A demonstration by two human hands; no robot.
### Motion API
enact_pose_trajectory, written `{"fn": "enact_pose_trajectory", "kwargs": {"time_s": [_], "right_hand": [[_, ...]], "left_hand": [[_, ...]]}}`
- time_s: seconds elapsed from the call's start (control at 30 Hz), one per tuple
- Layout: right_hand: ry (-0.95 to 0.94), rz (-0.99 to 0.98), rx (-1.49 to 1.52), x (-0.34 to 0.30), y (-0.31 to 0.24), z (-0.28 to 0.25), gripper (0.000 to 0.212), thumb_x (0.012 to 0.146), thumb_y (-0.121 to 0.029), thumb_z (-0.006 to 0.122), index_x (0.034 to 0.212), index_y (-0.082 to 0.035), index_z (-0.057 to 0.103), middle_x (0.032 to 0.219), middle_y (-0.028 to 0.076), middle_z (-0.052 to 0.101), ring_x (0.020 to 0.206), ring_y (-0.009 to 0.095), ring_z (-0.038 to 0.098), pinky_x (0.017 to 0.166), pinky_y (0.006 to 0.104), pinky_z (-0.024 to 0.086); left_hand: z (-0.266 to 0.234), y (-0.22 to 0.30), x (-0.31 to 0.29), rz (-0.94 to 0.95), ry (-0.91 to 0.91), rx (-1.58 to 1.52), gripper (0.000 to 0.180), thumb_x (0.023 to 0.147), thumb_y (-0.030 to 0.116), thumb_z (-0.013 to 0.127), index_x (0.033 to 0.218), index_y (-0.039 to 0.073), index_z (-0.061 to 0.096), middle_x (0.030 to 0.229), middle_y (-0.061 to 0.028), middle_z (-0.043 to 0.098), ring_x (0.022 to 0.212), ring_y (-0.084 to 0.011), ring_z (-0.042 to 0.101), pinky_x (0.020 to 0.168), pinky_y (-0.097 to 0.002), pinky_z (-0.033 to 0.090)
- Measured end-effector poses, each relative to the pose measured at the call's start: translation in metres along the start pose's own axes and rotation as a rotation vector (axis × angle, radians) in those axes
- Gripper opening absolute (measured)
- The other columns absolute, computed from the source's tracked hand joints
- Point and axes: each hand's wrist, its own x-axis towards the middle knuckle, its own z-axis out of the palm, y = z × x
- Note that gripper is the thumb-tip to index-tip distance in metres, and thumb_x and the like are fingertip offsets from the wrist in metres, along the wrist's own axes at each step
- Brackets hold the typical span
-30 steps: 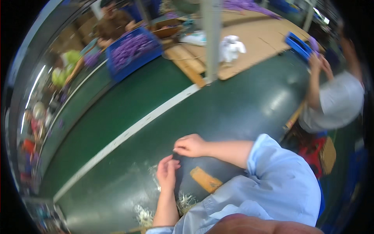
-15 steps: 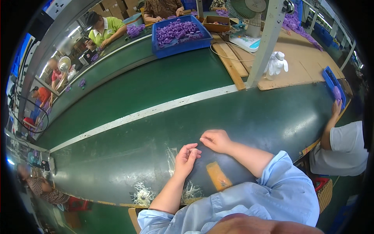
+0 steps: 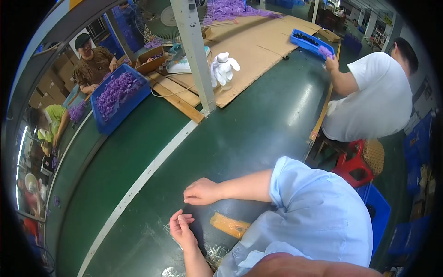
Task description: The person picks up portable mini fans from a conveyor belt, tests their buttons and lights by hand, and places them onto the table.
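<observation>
L hand (image 3: 183,229) half-open over bench (image 3: 240,152); R hand (image 3: 201,191) curled just beyond, can't tell if gripping. Yellow block (image 3: 230,225) just R of L hand; pale scraps (image 3: 216,254) by L forearm; blue bin (image 3: 129,111) w/ purple pcs (image 3: 115,94) well beyond, to L.

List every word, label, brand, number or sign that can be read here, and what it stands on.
None can be read.
Fan hub: any marking too blurred.
White device beside the post: any marking too small.
Yellow block: dark marks, too blurred to tell as lettering.
</observation>
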Motion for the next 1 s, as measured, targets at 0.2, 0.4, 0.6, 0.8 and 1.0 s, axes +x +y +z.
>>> {"fn": "enact_pose_trajectory", "kwargs": {"time_s": [0.2, 0.4, 0.6, 0.8, 1.0], "right_hand": [[0.044, -0.022, -0.006, -0.0010, 0.0000, -0.0032, 0.019, 0.081, -0.024, 0.057, 0.071, -0.008, 0.058, 0.067, 0.006, 0.060, 0.065, 0.027, 0.059, 0.054, 0.0396, 0.045], [0.019, -0.014, -0.011, -0.0009, -0.0024, -0.0024, 0.019, 0.081, -0.025, 0.056, 0.072, -0.008, 0.059, 0.068, 0.007, 0.060, 0.066, 0.027, 0.060, 0.055, 0.0401, 0.046], [0.011, -0.022, -0.026, -0.0011, -0.0001, -0.0006, 0.019, 0.081, -0.025, 0.056, 0.072, -0.008, 0.059, 0.069, 0.007, 0.061, 0.067, 0.027, 0.060, 0.056, 0.0406, 0.046], [-0.009, -0.016, -0.027, -0.0021, -0.0006, -0.0017, 0.020, 0.080, -0.025, 0.057, 0.072, -0.008, 0.058, 0.069, 0.007, 0.060, 0.067, 0.028, 0.060, 0.057, 0.0411, 0.045], [-0.004, -0.021, -0.023, -0.0019, -0.0018, -0.0024, 0.020, 0.080, -0.025, 0.057, 0.072, -0.008, 0.057, 0.069, 0.007, 0.060, 0.068, 0.028, 0.059, 0.057, 0.0413, 0.045]], "left_hand": [[-0.0025, -0.0022, 0.0033, 0.013, 0.041, 0.010, 0.021, 0.093, 0.017, 0.049, 0.101, -0.001, 0.054, 0.077, -0.0077, 0.060, 0.063, -0.0090, 0.053, 0.061, -0.0211, 0.046], [-0.0040, -0.0029, 0.0023, 0.000, 0.041, 0.010, 0.021, 0.093, 0.018, 0.049, 0.101, -0.001, 0.054, 0.077, -0.0076, 0.060, 0.062, -0.0087, 0.052, 0.060, -0.0206, 0.045], [-0.0045, -0.0036, 0.0020, -0.006, 0.015, 0.004, 0.021, 0.093, 0.018, 0.050, 0.101, 0.000, 0.054, 0.078, -0.0078, 0.061, 0.064, -0.0087, 0.053, 0.061, -0.0207, 0.046], [-0.0047, -0.0042, 0.0021, -0.015, 0.000, 0.013, 0.021, 0.092, 0.018, 0.050, 0.102, 0.000, 0.054, 0.079, -0.0080, 0.061, 0.064, -0.0089, 0.053, 0.062, -0.0214, 0.046], [-0.0047, -0.0030, 0.0017, -0.006, -0.008, 0.019, 0.022, 0.092, 0.019, 0.051, 0.102, 0.000, 0.054, 0.079, -0.0082, 0.061, 0.064, -0.0093, 0.053, 0.062, -0.0213, 0.046]]}}
